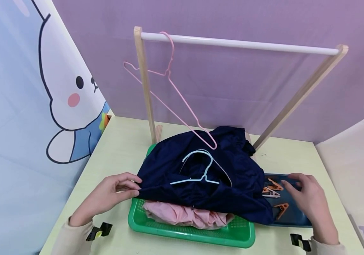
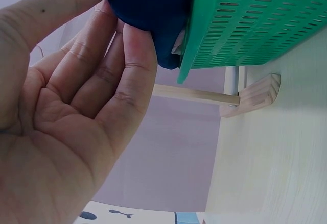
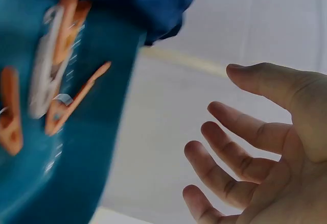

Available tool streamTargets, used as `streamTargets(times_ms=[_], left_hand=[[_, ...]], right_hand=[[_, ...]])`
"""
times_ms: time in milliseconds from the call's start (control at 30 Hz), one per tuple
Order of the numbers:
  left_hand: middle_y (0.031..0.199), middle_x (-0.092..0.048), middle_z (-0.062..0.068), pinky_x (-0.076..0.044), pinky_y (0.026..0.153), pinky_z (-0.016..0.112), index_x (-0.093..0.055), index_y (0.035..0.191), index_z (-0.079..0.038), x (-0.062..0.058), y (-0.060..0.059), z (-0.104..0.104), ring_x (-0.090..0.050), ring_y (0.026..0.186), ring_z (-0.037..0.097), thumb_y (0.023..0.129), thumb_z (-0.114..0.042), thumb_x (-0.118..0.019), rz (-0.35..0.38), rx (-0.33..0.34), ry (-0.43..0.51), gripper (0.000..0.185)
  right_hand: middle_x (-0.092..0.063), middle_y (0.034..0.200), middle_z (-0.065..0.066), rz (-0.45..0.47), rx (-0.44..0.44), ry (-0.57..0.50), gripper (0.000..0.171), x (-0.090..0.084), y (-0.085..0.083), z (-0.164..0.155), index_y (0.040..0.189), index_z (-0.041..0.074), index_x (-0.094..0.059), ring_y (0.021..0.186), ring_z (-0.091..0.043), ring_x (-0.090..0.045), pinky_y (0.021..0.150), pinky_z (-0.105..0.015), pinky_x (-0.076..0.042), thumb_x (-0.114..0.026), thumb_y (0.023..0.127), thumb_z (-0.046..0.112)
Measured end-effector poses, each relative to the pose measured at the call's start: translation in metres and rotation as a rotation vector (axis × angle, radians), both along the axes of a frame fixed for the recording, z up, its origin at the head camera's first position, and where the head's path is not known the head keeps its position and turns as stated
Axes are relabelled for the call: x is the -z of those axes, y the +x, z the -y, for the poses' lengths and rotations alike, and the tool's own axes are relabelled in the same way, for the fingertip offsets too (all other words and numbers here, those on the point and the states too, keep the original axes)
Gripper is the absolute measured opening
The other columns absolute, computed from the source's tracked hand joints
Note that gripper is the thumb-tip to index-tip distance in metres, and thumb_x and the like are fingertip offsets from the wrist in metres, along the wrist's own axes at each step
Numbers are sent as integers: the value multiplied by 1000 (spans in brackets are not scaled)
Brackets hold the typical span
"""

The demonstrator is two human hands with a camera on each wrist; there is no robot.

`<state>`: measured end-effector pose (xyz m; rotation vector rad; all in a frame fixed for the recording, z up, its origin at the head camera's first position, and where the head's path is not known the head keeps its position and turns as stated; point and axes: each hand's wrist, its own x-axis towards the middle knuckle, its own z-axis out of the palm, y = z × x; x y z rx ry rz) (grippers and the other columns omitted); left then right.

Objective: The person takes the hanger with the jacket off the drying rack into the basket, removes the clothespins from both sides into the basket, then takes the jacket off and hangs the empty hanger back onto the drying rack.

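A navy garment (image 1: 182, 141) with a round neckline lies spread over a green basket (image 1: 188, 233). The hook of a light blue hanger (image 1: 205, 170) comes up through its neck, and most of the hanger is hidden under the cloth. At the garment's left edge, my left hand (image 1: 115, 193) pinches the fabric between thumb and fingers; the left wrist view shows the navy cloth (image 2: 153, 15) at the fingertips. My right hand (image 1: 310, 198) holds nothing, fingers apart, above the right side of a dark blue tray (image 1: 291, 216) with several clothespins (image 1: 282, 209).
Pink cloth (image 1: 185, 214) lies in the basket under the garment. Behind stands a wooden rack with a white rail (image 1: 239, 43), from which a pink hanger (image 1: 182, 97) hangs at the left, its lower corner overlapping the garment in the head view.
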<state>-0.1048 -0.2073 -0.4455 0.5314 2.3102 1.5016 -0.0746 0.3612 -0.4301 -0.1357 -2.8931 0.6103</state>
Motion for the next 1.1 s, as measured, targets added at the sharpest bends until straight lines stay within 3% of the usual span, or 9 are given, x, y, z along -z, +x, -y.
streamTargets(times_ms=[100,267,500,667,800,867,933,1067,1100], left_hand=[[100,-74,-6,-56,82,31,-66,121,-14,0,0,0,-69,97,15,95,-25,-72,0,-1,3,29],[100,-74,-6,-56,82,31,-67,121,-13,0,1,0,-69,97,15,94,-24,-73,-3,-5,5,29],[100,-74,-6,-56,82,31,-67,120,-13,-1,1,0,-69,98,15,95,-24,-72,-3,-3,3,28],[100,-74,-6,-56,82,31,-68,119,-13,-1,1,1,-68,98,15,95,-24,-72,-5,-4,4,27],[100,-74,-7,-56,82,30,-68,118,-13,-1,2,0,-68,98,15,95,-25,-72,-11,-7,4,27],[99,-74,-7,-56,82,31,-69,118,-14,-1,2,0,-68,99,15,95,-25,-72,-22,-13,0,26],[99,-74,-9,-56,83,32,-69,117,-15,-1,3,-1,-68,99,14,95,-24,-72,-41,-20,-14,25],[97,-73,-14,-56,86,33,-70,114,-18,-3,5,-7,-68,97,9,93,-17,-74,-110,-34,-75,22],[96,-73,-16,-56,86,33,-70,114,-18,-4,5,-9,-68,96,8,92,-15,-74,-133,-36,-93,22]], right_hand=[[-57,110,-29,-66,-54,-15,30,-11,2,17,112,-5,-68,91,-40,-57,68,-51,-45,-74,92,16],[-63,107,-16,-172,-167,-29,24,-27,5,46,109,4,-71,88,-28,-58,67,-30,-43,-78,88,12],[-66,106,-4,-293,-335,-40,28,-37,9,77,105,11,-73,80,-17,-65,67,-11,-46,-84,79,5],[-66,104,0,-366,-512,-106,31,-38,9,97,98,13,-75,80,-10,-63,66,-13,-49,-85,72,-2],[-66,105,3,-365,-629,-122,15,-37,8,109,96,16,-76,92,-14,-63,77,-20,-47,-81,83,11],[-66,105,2,-364,-659,-123,6,-35,7,113,94,17,-76,93,-16,-63,81,-23,-46,-75,91,22],[-66,105,2,-363,-670,-122,15,-33,6,116,93,18,-76,93,-16,-62,82,-24,-45,-69,97,31],[-66,104,-1,-389,-663,-94,3,-30,4,121,91,17,-75,91,-18,-61,81,-28,-45,-76,89,15],[-66,105,-2,-388,-655,-81,9,-29,4,122,90,17,-74,92,-18,-60,80,-29,-44,-78,85,10]])
